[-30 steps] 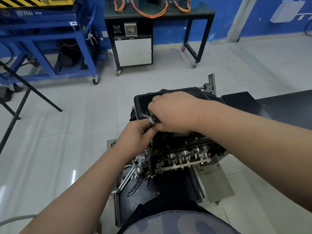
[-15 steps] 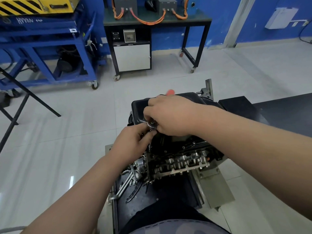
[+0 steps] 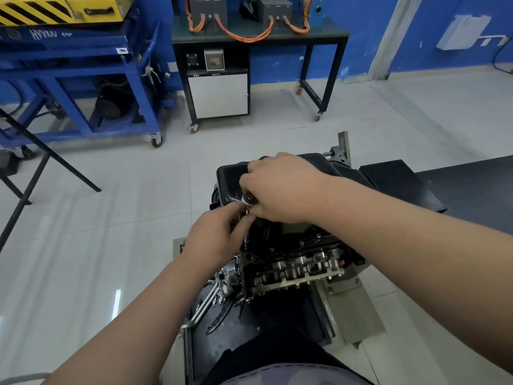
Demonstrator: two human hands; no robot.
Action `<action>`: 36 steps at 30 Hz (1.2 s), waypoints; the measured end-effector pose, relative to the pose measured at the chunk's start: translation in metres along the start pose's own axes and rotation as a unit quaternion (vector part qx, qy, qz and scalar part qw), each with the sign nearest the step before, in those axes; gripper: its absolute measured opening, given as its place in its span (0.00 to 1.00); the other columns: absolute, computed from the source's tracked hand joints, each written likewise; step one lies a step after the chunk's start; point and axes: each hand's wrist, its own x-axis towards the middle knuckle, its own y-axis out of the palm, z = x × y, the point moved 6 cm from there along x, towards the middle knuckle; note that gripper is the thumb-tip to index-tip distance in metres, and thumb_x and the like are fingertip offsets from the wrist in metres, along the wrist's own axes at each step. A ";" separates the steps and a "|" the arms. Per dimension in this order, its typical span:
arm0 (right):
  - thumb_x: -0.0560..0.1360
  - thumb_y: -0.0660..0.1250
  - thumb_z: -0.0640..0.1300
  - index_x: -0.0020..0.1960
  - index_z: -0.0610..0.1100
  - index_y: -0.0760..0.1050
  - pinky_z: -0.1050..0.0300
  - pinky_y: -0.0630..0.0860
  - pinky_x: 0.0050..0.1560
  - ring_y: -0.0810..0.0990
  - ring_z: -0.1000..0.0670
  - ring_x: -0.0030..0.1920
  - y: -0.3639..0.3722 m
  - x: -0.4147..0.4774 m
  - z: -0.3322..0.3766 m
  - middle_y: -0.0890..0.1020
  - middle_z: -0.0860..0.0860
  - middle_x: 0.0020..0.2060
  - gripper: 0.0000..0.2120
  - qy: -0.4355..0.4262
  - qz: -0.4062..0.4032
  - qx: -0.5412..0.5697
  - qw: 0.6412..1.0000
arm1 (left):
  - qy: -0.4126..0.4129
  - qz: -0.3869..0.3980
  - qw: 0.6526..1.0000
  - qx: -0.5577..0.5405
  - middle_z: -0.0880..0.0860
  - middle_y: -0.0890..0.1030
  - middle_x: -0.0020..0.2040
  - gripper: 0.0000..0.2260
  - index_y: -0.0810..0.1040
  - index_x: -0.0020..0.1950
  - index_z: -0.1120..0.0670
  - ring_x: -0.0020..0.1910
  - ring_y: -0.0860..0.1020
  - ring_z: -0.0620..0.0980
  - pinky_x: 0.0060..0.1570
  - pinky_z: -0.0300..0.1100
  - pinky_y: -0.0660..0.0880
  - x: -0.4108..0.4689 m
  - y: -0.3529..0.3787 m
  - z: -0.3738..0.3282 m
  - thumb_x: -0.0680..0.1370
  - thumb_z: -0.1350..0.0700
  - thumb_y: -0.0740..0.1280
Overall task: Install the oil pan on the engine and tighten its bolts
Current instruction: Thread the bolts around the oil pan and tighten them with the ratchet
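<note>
- The oil pan (image 3: 231, 179) already sits on top of the engine (image 3: 297, 269), which stands upturned on its stand straight ahead of the person, with both hands meeting over the pan's near-left corner
- The right hand (image 3: 283, 190) reaches in from the right and lies over the pan, its fingers curled round the chrome head of a socket driver (image 3: 247, 199)
- The left hand (image 3: 216, 237) comes up from below left, nearer the person, and its fingertips pinch the driver just under the head
- The relation that counts: the driver's shaft (image 3: 246, 240) runs nearly straight down from the head, close beside the pan's left wall, to the flange where pan meets block (the bolt under its tip is hidden, so I cannot tell whether the socket is fully seated)
- The long axis is thus upright, and the turning has to happen round that line; the right hand is on top and looks placed to give the twist, while the left, lower down, looks placed to steady the shaft so it does not tip off the bolt
- Judging by this, the step in hand is running down one bolt at the near-left corner; small bolt heads (image 3: 319, 235) show further right along the near flange, well apart from both hands
- Loose wrenches (image 3: 205, 304) lie on the stand's black tray (image 3: 277, 323) below the left forearm, untouched
</note>
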 end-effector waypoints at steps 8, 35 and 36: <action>0.72 0.61 0.56 0.41 0.48 0.73 0.57 0.64 0.31 0.77 0.48 0.40 0.008 0.001 0.004 0.76 0.51 0.40 0.11 0.023 0.030 0.036 0.999 | 0.048 0.014 0.998 -0.026 0.45 0.70 0.26 0.16 0.64 0.29 0.43 0.26 0.66 0.45 0.25 0.35 0.58 0.002 0.000 -0.004 0.76 0.49 0.62; 0.73 0.63 0.54 0.45 0.48 0.74 0.56 0.66 0.34 0.77 0.48 0.42 0.003 0.006 0.003 0.75 0.51 0.41 0.10 -0.005 0.035 0.011 0.999 | 0.047 0.052 0.994 -0.079 0.44 0.70 0.26 0.11 0.68 0.33 0.47 0.26 0.66 0.43 0.27 0.37 0.61 0.009 0.000 0.000 0.75 0.51 0.65; 0.73 0.64 0.51 0.50 0.48 0.74 0.55 0.68 0.38 0.76 0.47 0.47 0.002 0.006 0.002 0.74 0.51 0.46 0.09 -0.030 0.036 0.006 0.999 | 0.047 0.050 0.995 -0.070 0.43 0.71 0.27 0.12 0.68 0.33 0.45 0.26 0.67 0.43 0.27 0.37 0.61 0.009 0.000 0.000 0.76 0.50 0.65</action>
